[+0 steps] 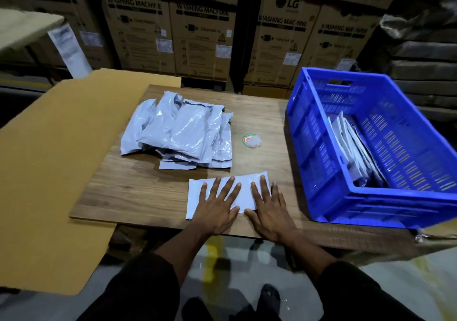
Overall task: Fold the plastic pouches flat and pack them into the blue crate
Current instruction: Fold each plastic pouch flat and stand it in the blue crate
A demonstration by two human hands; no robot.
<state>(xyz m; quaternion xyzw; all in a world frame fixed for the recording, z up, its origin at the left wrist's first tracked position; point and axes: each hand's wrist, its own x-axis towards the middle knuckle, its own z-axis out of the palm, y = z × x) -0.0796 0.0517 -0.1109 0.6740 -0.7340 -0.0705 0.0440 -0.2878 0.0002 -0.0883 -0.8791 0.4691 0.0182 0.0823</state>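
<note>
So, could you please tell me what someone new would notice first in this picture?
Probably the bright blue crate at the table's right edge, with flattened pouches standing inside. Next, the left hand and right hand pressing a folded pouch flat at the near edge, and behind them the heap of unfolded grey pouches.
</note>
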